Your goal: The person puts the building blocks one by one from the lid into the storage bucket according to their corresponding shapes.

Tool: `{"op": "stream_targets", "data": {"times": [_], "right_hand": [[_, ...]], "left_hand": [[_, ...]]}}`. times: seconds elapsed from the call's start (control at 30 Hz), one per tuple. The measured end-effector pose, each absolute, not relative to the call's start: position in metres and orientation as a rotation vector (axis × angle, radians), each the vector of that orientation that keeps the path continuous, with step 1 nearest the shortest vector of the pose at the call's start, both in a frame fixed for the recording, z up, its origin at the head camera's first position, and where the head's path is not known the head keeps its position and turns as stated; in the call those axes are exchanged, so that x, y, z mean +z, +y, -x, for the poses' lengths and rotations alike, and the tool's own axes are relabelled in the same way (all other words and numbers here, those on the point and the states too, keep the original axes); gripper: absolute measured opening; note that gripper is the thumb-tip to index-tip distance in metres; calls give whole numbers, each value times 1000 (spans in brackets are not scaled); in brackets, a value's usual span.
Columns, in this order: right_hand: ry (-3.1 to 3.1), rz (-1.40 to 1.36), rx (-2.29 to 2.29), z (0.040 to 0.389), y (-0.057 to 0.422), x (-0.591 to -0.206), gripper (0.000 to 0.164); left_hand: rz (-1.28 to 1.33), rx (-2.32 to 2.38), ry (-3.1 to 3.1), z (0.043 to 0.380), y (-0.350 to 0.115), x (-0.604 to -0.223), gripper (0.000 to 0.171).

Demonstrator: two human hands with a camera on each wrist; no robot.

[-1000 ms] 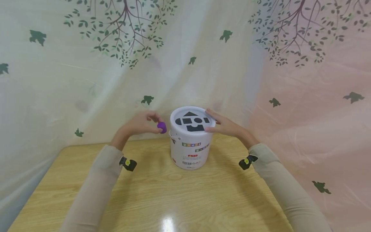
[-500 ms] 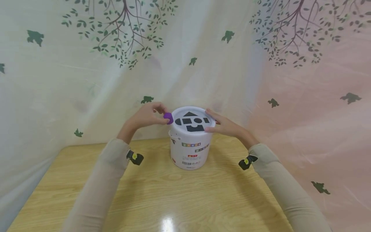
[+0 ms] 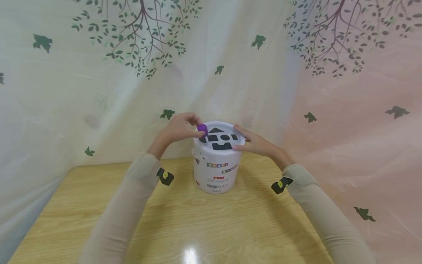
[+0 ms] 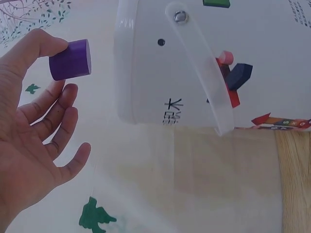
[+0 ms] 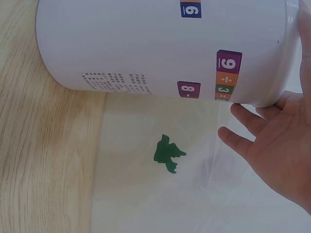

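A white bucket [image 3: 215, 176] stands upright on the table, its lid [image 3: 228, 129] marked with dark shaped openings: a triangle, a square, a circle and others. Between thumb and fingertip, my left hand [image 3: 179, 128] pinches a purple rounded block [image 4: 71, 60], a short cylinder by its look. The block is over the lid's left part, in front of the half-round opening; whether it touches the lid cannot be told. The left hand's other fingers are loosely bent. My right hand [image 3: 258, 144] rests on the lid's right rim, thumb and fingers spread, some fingers along the bucket's side.
The wooden table [image 3: 211, 223] runs up to a hanging curtain [image 3: 115, 91] printed with branches and leaves, close behind the bucket. A white carrying handle [image 4: 209, 77] hangs down the bucket's left side. Black cameras [image 3: 166, 176] are strapped to both wrists.
My left hand has carried the purple block rightward and upward, from beside the bucket to over the lid's left part. The right hand and the bucket have stayed in place.
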State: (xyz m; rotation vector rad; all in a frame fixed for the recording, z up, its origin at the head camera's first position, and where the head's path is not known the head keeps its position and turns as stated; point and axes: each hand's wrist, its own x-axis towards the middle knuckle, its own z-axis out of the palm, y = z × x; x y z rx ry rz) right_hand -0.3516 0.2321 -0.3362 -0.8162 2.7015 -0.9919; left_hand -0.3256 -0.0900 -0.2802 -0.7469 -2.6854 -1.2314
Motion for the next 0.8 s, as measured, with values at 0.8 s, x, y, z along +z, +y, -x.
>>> {"op": "stream_targets", "data": {"times": [0.8], "right_hand": [[2687,842,-998,356,232,-336,96]], "left_hand": [[685,-1113,-2648,342,-30,-290,36]]}}
